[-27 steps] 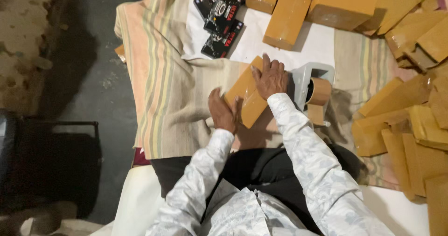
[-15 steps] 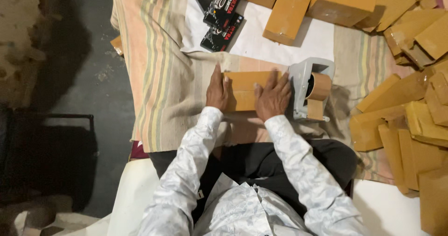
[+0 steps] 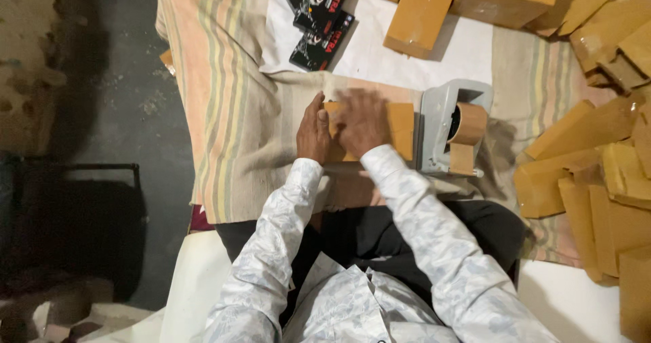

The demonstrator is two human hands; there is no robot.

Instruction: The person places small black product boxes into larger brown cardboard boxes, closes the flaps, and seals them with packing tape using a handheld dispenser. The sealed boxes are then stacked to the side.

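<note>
My right hand (image 3: 363, 122) lies flat, palm down, on the brown parcel (image 3: 400, 129) | my left hand (image 3: 313, 131) cups the parcel's left end, fingers straight | parcel lies just left of the grey tape dispenser (image 3: 447, 126), on the striped cloth (image 3: 230, 112) | black packets (image 3: 319, 21) lie well beyond the dispenser.

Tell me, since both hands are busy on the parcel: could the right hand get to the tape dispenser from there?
Probably yes: the right hand lies on the brown parcel, the tape dispenser stands right beside it, nothing between.
</note>
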